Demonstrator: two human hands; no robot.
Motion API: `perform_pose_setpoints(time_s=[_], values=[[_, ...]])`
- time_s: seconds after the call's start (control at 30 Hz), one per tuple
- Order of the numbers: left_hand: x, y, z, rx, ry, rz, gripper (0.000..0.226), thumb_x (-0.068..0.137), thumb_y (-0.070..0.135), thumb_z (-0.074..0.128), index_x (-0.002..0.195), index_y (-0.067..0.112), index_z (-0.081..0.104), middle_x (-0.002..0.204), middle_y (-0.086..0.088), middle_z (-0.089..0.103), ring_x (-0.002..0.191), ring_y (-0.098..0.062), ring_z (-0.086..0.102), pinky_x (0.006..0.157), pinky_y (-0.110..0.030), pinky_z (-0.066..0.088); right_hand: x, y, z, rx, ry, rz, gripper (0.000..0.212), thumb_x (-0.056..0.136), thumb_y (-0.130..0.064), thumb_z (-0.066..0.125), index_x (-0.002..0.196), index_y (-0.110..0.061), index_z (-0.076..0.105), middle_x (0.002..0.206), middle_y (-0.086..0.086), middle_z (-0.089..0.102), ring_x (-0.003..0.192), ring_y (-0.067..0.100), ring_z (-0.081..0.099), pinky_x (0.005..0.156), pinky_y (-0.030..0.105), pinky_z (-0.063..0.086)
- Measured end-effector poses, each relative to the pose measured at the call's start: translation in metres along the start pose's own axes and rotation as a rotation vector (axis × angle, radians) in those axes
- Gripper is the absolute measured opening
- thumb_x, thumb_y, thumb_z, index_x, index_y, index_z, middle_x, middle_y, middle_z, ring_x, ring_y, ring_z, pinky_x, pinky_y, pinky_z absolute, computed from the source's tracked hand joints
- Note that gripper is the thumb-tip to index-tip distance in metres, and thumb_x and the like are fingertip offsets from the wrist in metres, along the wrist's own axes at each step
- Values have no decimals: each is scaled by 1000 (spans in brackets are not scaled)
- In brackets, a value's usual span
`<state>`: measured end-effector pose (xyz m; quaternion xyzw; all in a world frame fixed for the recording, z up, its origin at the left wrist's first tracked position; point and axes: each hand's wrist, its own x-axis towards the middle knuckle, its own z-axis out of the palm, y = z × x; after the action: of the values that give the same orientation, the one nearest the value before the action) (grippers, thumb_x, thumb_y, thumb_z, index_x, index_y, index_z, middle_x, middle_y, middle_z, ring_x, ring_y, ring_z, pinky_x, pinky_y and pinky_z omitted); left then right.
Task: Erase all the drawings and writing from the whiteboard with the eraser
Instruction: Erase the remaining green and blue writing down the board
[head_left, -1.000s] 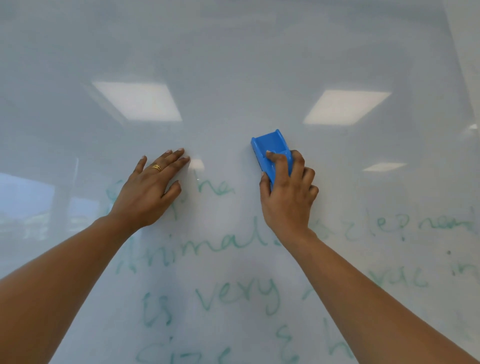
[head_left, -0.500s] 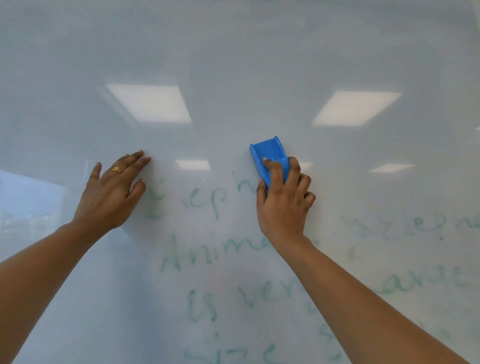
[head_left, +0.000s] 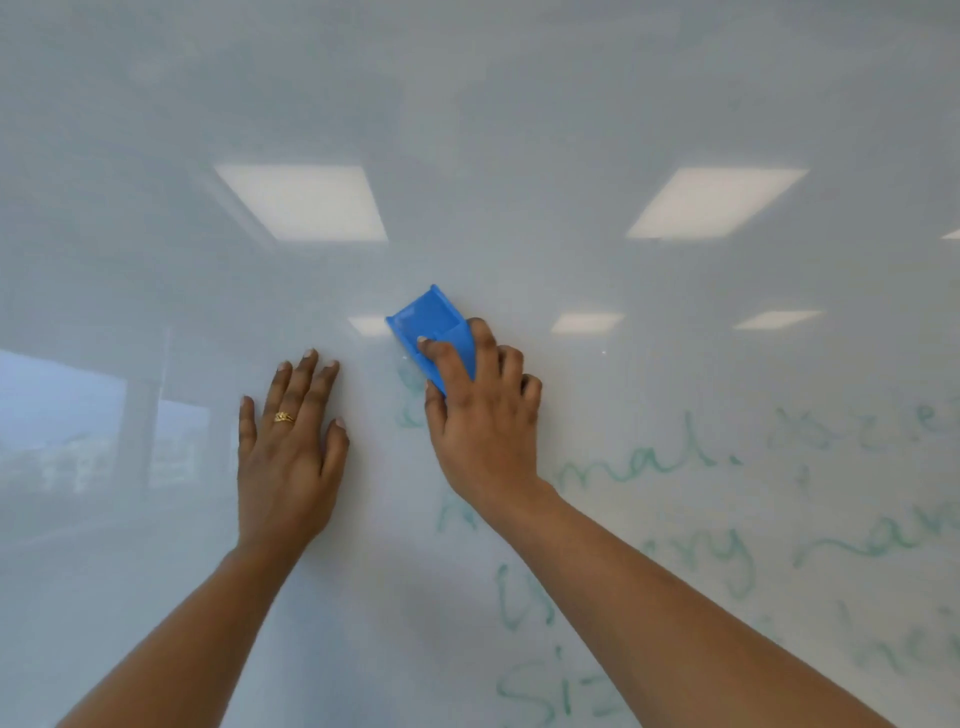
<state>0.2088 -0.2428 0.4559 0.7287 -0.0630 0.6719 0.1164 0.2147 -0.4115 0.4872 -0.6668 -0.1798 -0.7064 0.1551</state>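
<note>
The right hand (head_left: 483, 431) grips the one blue eraser (head_left: 434, 327) against the whiteboard (head_left: 519, 104), green writing (head_left: 670, 462) below and right of it; the left hand (head_left: 288, 457), wearing one ring (head_left: 284, 417), presses flat just beside.

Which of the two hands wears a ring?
The left hand, pressed flat on the whiteboard, wears a gold ring; the right hand, gripping the blue eraser, has none visible.

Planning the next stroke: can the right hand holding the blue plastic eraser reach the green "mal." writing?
Probably yes. The right hand grips the blue plastic eraser against the glossy whiteboard; the green "mal." writing lies just right of the hand, nothing between. The left hand rests on the other side.
</note>
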Motion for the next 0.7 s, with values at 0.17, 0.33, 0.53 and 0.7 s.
perform_pose_setpoints(time_s=[0.17,0.33,0.53,0.7], values=[[-16,-3,7,48,38,-5,57,92,35,24,146,18,31,152,2,26,141,-12,16,115,-33,1,-19,-19,2,14,-101,-140,37,84,-30,39,119,-31,49,130,7,48,92,28,52,69,38,43],[-23,-6,7,69,45,4,58,92,34,24,145,12,30,152,-2,29,140,-13,16,115,-30,-1,-28,-11,-7,33,-165,-297,37,84,-30,40,118,-32,56,130,7,51,90,28,53,68,37,44],[-28,-7,7,78,57,-5,57,92,34,26,145,14,33,151,-2,29,140,-15,18,115,-30,-1,-14,27,-19,24,-108,-211,40,78,-32,46,119,-33,49,127,10,54,90,31,56,70,36,46],[-39,-10,8,94,70,-1,57,92,33,27,145,13,31,151,-2,28,140,-14,17,115,-32,1,-1,72,-37,3,-19,24,38,84,-32,46,121,-27,53,131,12,49,96,36,53,72,41,47]])
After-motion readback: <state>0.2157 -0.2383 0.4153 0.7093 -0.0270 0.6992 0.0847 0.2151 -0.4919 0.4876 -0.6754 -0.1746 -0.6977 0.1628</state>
